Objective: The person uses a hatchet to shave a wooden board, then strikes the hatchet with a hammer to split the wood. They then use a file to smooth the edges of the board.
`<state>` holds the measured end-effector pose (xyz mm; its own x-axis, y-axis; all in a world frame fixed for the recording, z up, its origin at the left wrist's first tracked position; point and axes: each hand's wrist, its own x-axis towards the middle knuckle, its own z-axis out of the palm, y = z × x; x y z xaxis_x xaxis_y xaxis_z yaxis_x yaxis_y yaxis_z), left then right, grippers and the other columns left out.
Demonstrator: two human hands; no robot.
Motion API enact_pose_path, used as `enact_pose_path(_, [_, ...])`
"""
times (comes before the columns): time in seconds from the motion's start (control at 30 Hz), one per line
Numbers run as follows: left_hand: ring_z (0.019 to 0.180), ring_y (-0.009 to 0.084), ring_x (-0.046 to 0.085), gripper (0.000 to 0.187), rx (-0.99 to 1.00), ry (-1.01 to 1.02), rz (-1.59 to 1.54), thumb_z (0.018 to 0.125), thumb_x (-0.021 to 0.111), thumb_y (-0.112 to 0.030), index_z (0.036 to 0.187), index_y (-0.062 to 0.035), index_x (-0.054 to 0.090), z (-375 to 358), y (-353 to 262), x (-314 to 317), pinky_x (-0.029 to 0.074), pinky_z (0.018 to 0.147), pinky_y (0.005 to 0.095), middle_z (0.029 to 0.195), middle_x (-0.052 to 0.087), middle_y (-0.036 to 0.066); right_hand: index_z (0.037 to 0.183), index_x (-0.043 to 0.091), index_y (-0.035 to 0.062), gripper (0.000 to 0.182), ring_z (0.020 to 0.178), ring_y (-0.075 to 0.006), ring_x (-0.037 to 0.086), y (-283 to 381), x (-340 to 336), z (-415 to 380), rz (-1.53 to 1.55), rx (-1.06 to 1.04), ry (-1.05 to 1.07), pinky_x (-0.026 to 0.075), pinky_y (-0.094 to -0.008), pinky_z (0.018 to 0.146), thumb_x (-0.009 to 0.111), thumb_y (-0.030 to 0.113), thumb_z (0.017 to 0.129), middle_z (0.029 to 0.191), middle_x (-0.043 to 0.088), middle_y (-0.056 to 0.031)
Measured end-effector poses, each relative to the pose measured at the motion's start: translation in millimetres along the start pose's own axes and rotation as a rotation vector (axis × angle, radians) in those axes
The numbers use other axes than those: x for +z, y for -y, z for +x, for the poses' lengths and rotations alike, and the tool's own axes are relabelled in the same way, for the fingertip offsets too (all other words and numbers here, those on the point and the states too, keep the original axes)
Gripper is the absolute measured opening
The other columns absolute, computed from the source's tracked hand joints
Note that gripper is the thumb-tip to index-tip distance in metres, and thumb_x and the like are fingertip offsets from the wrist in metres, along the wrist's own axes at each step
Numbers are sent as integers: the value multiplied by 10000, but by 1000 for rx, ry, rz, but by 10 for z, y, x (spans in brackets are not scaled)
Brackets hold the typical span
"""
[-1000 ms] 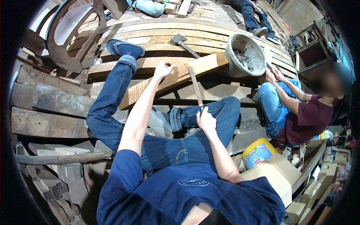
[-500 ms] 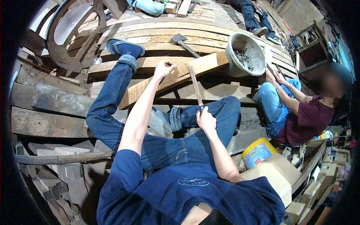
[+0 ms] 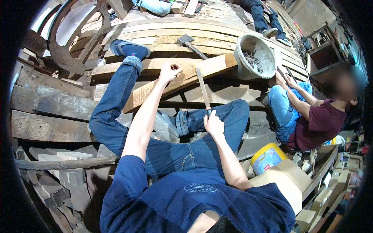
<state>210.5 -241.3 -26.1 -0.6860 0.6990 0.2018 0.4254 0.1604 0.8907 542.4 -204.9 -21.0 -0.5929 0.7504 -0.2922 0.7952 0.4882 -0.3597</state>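
Observation:
My right hand (image 3: 214,123) is wrapped round the handle of a long flat metal file (image 3: 203,89). The tip of its blade lies over a long wooden board (image 3: 145,92), which slants across the floor planks in front of me. Above that board is my left hand (image 3: 169,73), its fingers curled in. A small dark patch shows inside the curl, too small to name. Beyond the board lies a hammer (image 3: 185,40) with a broad head, its handle pointing toward the board.
A grey bucket (image 3: 241,64) with dark metal bits stands by the board's far end. To the right sits another person (image 3: 320,120), hands near the bucket. A yellow tub (image 3: 268,149) and cardboard (image 3: 281,176) are beside my right arm. Timber (image 3: 50,126) is at left.
My left hand has turned slightly, and its curled fingers have shifted a little. The file and my right hand have barely moved.

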Motion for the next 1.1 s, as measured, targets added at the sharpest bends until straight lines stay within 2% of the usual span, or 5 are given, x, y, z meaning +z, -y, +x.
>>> enact_pose_path(0.1, [617, 154, 614, 153, 139, -87, 118, 748, 787, -172, 809, -39, 742, 5, 40, 15, 492, 597, 306, 729, 652, 82, 1107, 438, 9, 399, 793, -469, 690, -35, 46, 24, -7, -8, -11, 539, -567, 733, 514, 375, 966, 832, 692, -289])
enact_pose_path(0.57, [637, 169, 647, 228, -70, 39, 4, 785, 770, -251, 858, -36, 750, 71, 142, -42, 514, 638, 316, 728, 695, 91, 1093, 440, 12, 381, 772, -466, 692, -55, 69, 38, -9, -22, -21, 545, -563, 692, 517, 363, 967, 817, 692, -289])
enact_pose_path(0.77, [657, 206, 675, 213, -130, -45, 154, 802, 752, -232, 843, -23, 745, 50, 17, -33, 532, 677, 333, 709, 705, 112, 1088, 440, 10, 376, 779, -463, 693, -43, 57, 34, -12, -16, -15, 545, -563, 702, 522, 356, 963, 815, 692, -285])
enact_pose_path(0.87, [713, 250, 692, 206, -151, -96, 251, 821, 730, -215, 880, -18, 743, 45, -62, -27, 543, 715, 361, 765, 714, 137, 1088, 442, 12, 379, 785, -462, 694, -30, 34, 12, 1, -20, -22, 546, -560, 710, 523, 360, 962, 815, 692, -286])
enact_pose_path(1.1, [842, 274, 695, 207, -28, -293, 95, 866, 688, -187, 994, -25, 700, 26, 88, 65, 541, 773, 381, 953, 710, 155, 1119, 437, 8, 397, 818, -480, 686, -22, 10, 15, 26, -16, -1, 543, -562, 747, 492, 378, 986, 833, 685, -310])
